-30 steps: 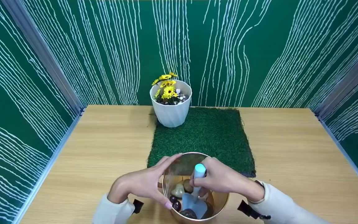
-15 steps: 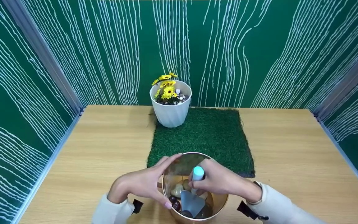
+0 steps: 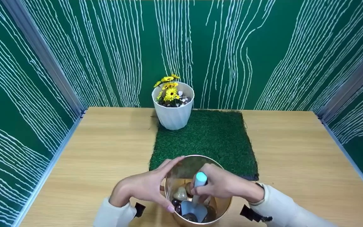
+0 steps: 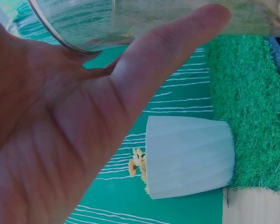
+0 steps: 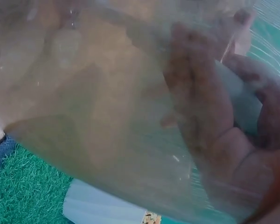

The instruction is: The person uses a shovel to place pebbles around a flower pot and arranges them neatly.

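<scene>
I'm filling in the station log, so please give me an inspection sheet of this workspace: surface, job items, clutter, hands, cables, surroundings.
Surface: wood-grain table with a green grass-like mat on it.
Job's things: see-through container with stones inside; small trowel, blade down among them.
Clutter: nothing seen, unless you count the white pot with yellow flowers, upright at the mat's far left corner.
Hands: left hand touches the container's left side and rim; right hand grips the trowel's handle.
Cables: nothing seen.
Surroundings: dark green panels with wavering white lines at the back and both sides, metal posts at the corners.
</scene>
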Demonstrator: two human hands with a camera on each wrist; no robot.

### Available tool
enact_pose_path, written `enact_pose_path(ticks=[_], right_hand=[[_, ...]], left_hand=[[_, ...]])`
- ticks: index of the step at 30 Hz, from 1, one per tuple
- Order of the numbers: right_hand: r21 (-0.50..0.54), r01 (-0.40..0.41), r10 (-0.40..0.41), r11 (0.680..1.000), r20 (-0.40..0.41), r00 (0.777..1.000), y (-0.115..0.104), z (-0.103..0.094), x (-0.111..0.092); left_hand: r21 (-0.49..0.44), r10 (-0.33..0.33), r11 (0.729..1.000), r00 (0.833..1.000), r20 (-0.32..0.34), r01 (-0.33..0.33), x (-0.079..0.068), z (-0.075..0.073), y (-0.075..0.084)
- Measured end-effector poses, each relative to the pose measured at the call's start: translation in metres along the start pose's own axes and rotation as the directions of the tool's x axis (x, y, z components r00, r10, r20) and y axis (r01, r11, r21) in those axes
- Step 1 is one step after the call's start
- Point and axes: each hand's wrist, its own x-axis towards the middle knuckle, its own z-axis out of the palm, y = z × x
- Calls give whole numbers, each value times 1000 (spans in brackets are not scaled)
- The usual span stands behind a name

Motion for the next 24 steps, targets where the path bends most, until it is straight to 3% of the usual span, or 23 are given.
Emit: enact_pose_path(ticks=[9, 16, 24], right_hand=[[83, 19, -18, 996, -18, 1000, -3, -16, -7], [138, 60, -58, 989, -22, 998, 0, -29, -13], [198, 41, -29, 979, -64, 998, 0, -40, -22]], left_hand=[[-9, -22, 1000, 1000, 16, 23, -1, -1, -2], [-31, 2, 1000, 1000, 29, -1, -1, -2, -2], [-28, 12, 1000, 1000, 20, -12, -1, -2, -3]])
